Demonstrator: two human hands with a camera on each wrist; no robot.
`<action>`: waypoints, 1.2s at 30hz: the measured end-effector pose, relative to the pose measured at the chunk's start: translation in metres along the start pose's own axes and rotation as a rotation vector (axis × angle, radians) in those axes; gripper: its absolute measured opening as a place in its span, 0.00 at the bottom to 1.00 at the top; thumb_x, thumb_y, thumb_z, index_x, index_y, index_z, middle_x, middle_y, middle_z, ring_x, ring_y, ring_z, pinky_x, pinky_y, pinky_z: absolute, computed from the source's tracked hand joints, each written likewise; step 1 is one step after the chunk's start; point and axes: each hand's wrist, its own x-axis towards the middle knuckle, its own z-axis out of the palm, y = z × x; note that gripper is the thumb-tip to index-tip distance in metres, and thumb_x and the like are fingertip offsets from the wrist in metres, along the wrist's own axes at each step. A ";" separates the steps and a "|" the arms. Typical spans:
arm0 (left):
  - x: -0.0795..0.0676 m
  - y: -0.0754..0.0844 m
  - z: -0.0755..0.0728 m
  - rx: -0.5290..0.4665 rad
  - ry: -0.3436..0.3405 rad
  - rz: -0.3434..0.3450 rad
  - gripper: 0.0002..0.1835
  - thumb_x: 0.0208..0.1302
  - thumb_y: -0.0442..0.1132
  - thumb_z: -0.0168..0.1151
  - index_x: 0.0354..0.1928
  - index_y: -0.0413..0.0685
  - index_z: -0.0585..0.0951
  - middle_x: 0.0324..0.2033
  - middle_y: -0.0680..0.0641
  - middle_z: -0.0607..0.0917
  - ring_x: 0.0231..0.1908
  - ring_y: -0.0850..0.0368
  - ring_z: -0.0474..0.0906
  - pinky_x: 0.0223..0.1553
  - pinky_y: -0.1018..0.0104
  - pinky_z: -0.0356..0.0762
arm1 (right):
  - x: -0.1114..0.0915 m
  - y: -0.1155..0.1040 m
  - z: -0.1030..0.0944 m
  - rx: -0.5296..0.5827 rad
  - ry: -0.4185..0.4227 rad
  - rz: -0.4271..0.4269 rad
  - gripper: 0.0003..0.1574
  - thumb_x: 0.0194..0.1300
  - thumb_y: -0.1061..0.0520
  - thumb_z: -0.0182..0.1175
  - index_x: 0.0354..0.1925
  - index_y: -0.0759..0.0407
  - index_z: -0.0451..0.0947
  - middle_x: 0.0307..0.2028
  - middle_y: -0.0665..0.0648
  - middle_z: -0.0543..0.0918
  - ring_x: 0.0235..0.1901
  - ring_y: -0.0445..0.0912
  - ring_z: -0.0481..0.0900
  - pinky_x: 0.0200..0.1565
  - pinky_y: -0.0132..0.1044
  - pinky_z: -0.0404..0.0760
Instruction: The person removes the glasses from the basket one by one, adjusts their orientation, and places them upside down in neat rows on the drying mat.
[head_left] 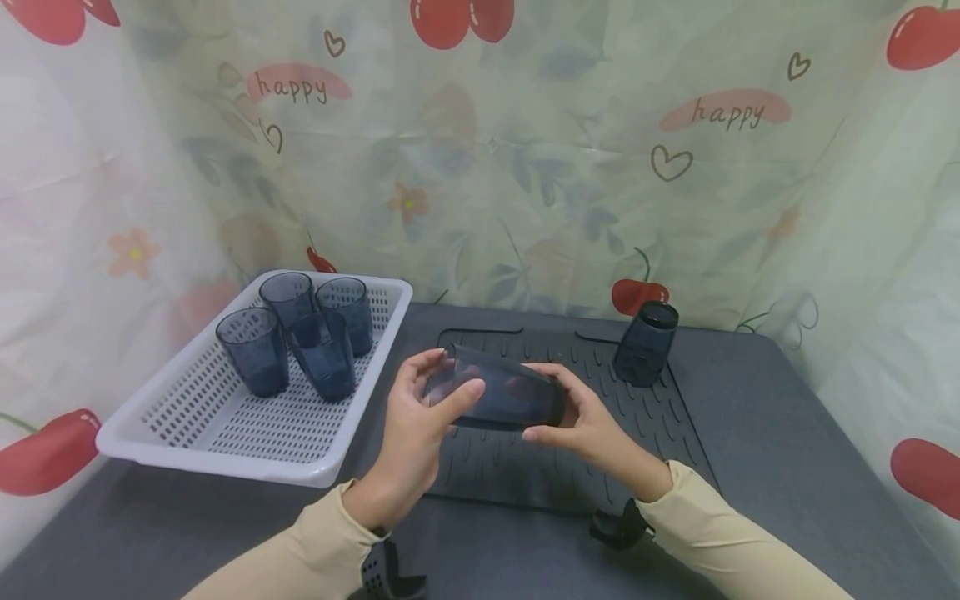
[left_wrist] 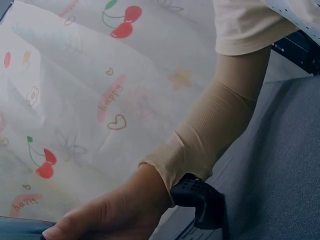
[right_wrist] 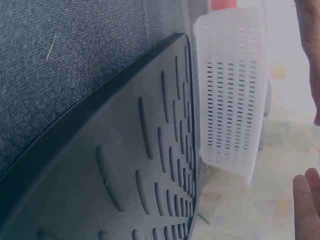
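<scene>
Above a black ribbed mat, a tinted blue glass is supported between two hands, lying nearly on its side with its mouth toward the person's left and its thick base toward the right. The left hand is clamped on the mouth end, thumb across the near wall; the right hand is clamped on the base end, its thumb below and its fingers above. At the far right part of the mat, a second glass stands inverted, base uppermost. To the left, a white perforated basket contains four similar glasses, mouths upward, grouped toward its far side. Mat and basket rest on a dark grey tabletop, backed by a curtain printed with cherries, hearts and the word "happy". Beige sleeves cover both forearms.
</scene>
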 end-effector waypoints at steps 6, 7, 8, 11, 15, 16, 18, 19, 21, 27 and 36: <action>-0.001 0.000 0.000 -0.015 -0.019 0.005 0.32 0.55 0.30 0.65 0.61 0.40 0.63 0.56 0.42 0.70 0.49 0.55 0.76 0.35 0.66 0.75 | -0.002 -0.003 0.001 -0.029 0.039 0.002 0.44 0.56 0.63 0.70 0.67 0.58 0.62 0.58 0.51 0.73 0.52 0.43 0.79 0.43 0.38 0.85; -0.001 0.000 0.000 -0.020 -0.023 0.005 0.32 0.55 0.31 0.65 0.61 0.40 0.63 0.56 0.42 0.70 0.50 0.55 0.76 0.36 0.67 0.76 | -0.003 -0.003 0.000 -0.036 0.048 -0.001 0.44 0.56 0.63 0.70 0.67 0.58 0.63 0.58 0.51 0.73 0.51 0.43 0.79 0.43 0.38 0.85; -0.001 0.000 0.001 -0.025 -0.025 0.003 0.32 0.55 0.30 0.65 0.61 0.41 0.63 0.56 0.42 0.70 0.50 0.55 0.76 0.38 0.67 0.77 | -0.003 -0.004 0.000 -0.040 0.057 -0.005 0.43 0.55 0.63 0.71 0.66 0.59 0.63 0.58 0.51 0.73 0.51 0.43 0.79 0.44 0.38 0.85; -0.002 0.000 0.002 -0.039 -0.037 0.009 0.32 0.55 0.31 0.66 0.60 0.41 0.63 0.55 0.43 0.69 0.51 0.55 0.76 0.41 0.68 0.79 | -0.004 -0.006 -0.001 -0.045 0.080 -0.019 0.43 0.53 0.65 0.72 0.65 0.60 0.65 0.58 0.52 0.73 0.51 0.44 0.79 0.46 0.38 0.84; -0.003 0.000 0.002 -0.045 -0.064 0.023 0.32 0.55 0.30 0.66 0.60 0.40 0.63 0.55 0.43 0.69 0.53 0.53 0.74 0.45 0.69 0.78 | -0.005 -0.009 -0.004 -0.039 0.097 -0.018 0.43 0.52 0.66 0.72 0.64 0.61 0.66 0.57 0.53 0.74 0.51 0.45 0.78 0.48 0.38 0.83; -0.002 0.000 0.002 -0.044 -0.074 0.023 0.32 0.55 0.30 0.66 0.61 0.40 0.63 0.56 0.42 0.69 0.54 0.52 0.73 0.46 0.69 0.78 | -0.005 -0.010 -0.005 -0.042 0.100 -0.012 0.42 0.52 0.67 0.72 0.63 0.60 0.66 0.57 0.53 0.74 0.51 0.45 0.78 0.48 0.38 0.83; -0.002 0.001 0.000 -0.024 -0.093 0.015 0.34 0.55 0.30 0.67 0.62 0.40 0.63 0.58 0.41 0.70 0.57 0.51 0.72 0.48 0.68 0.78 | -0.006 -0.012 -0.007 -0.045 0.102 -0.008 0.43 0.51 0.67 0.72 0.64 0.60 0.66 0.57 0.54 0.74 0.50 0.45 0.78 0.48 0.38 0.83; -0.002 0.001 -0.001 -0.011 -0.107 0.008 0.34 0.55 0.31 0.68 0.62 0.40 0.63 0.59 0.41 0.70 0.59 0.50 0.71 0.50 0.68 0.78 | -0.006 -0.013 -0.008 -0.048 0.103 -0.006 0.43 0.52 0.67 0.72 0.64 0.60 0.66 0.57 0.54 0.73 0.50 0.46 0.78 0.47 0.38 0.84; -0.002 0.000 -0.004 0.020 -0.135 -0.012 0.37 0.54 0.33 0.70 0.63 0.41 0.62 0.60 0.40 0.71 0.62 0.48 0.69 0.52 0.65 0.77 | -0.008 -0.014 -0.010 -0.054 0.107 -0.006 0.43 0.51 0.67 0.72 0.64 0.59 0.66 0.57 0.54 0.73 0.49 0.45 0.79 0.46 0.38 0.84; -0.001 -0.002 -0.012 0.083 -0.219 -0.068 0.43 0.50 0.40 0.75 0.65 0.44 0.61 0.63 0.42 0.71 0.65 0.47 0.65 0.58 0.58 0.73 | -0.010 -0.019 -0.017 -0.021 0.105 -0.035 0.42 0.53 0.69 0.69 0.64 0.60 0.66 0.56 0.55 0.72 0.47 0.45 0.80 0.44 0.39 0.84; -0.002 -0.006 -0.012 0.051 -0.291 -0.143 0.44 0.47 0.36 0.78 0.64 0.47 0.61 0.61 0.43 0.72 0.60 0.53 0.72 0.57 0.62 0.76 | -0.011 -0.021 -0.019 0.059 0.133 -0.098 0.37 0.55 0.64 0.69 0.62 0.53 0.70 0.53 0.52 0.74 0.48 0.42 0.78 0.43 0.36 0.84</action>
